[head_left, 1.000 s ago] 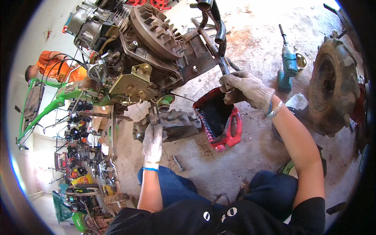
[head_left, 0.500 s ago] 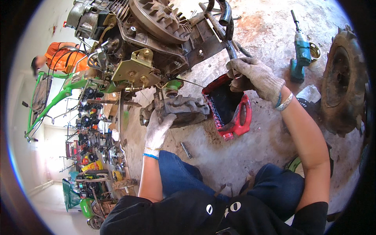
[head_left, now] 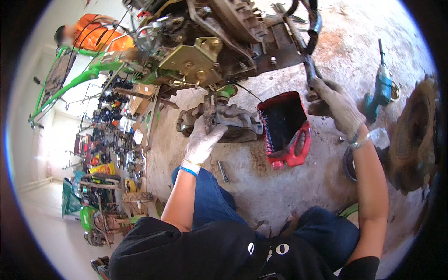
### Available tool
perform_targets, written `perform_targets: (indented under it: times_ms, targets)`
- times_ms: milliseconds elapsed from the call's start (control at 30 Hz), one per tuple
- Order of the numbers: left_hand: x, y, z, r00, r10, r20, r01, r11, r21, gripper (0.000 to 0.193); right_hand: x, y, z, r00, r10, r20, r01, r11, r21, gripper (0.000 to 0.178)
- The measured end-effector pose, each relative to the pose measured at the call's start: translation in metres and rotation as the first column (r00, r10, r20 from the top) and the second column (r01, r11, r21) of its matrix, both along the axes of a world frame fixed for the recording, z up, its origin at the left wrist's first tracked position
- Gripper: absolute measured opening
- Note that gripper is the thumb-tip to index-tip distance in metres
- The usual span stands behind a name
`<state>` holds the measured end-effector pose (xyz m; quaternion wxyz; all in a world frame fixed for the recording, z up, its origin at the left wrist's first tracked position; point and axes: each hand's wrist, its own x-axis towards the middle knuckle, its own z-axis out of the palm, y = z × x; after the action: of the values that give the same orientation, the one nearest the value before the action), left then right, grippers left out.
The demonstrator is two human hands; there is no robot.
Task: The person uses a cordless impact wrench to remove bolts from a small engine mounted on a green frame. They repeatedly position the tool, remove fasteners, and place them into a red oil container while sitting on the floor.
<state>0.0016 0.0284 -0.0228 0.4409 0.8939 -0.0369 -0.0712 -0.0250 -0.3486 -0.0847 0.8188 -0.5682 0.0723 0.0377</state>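
A greasy engine-driven machine with a finned wheel (head_left: pixel 238 23) and a brassy metal plate (head_left: pixel 191 63) stands tilted before me. My right hand (head_left: pixel 340 105), in a soiled glove, is closed round the lower end of a dark metal tube (head_left: pixel 310 67) on the machine's right side. My left hand (head_left: pixel 201 142), also gloved, grips an upright dirty metal bar (head_left: pixel 210 109) under the machine. Behind that bar lies a lugged, muddy tyre (head_left: pixel 238 123). Between my hands sits a red cut-open jug (head_left: pixel 298 156) with black liquid inside, touched by neither hand.
A teal power drill (head_left: pixel 381 91) and a big tyre (head_left: pixel 410 135) lie at the right. A metal bolt-like piece (head_left: pixel 223 171) is on the concrete floor near my knee. Green handlebars (head_left: pixel 79 77), a person in orange (head_left: pixel 100 35) and shelved parts (head_left: pixel 105 154) are at the left.
The machine's tube and my right hand have shifted right, away from over the jug, which now shows whole. The whole view has shifted somewhat too. Both hands keep their holds.
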Motion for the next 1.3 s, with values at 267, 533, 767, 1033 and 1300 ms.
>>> perform_targets:
  times_ms: [267, 533, 767, 1033, 1300]
  targets:
    - [-0.001, 0.001, -0.002, 0.992, -0.038, 0.121, 0.012, 0.977, 0.213, 0.073, -0.051, -0.085, -0.097, 0.912, -0.406, -0.051, 0.084, 0.306, -0.948, 0.052]
    - [-0.011, -0.006, 0.012, 0.993, -0.036, 0.113, -0.007, 0.935, 0.354, 0.077, -0.072, -0.144, -0.152, 0.687, -0.715, -0.128, 0.318, 0.455, -0.832, 0.073]
    - [-0.005, -0.002, 0.007, 0.998, -0.024, 0.05, 0.007, 0.953, 0.303, 0.077, -0.043, -0.148, -0.189, 0.667, -0.745, 0.009, 0.46, 0.401, -0.792, 0.08]
    - [-0.004, -0.002, 0.012, 1.0, -0.003, 0.028, -0.011, 0.876, 0.482, 0.097, -0.01, -0.174, -0.214, 0.644, -0.753, 0.137, 0.492, 0.269, -0.828, 0.072]
    - [-0.007, -0.01, 0.018, 1.0, 0.02, 0.019, -0.027, 0.866, 0.5, 0.09, 0.007, -0.168, -0.208, 0.511, -0.855, 0.089, 0.579, 0.265, -0.771, 0.054]
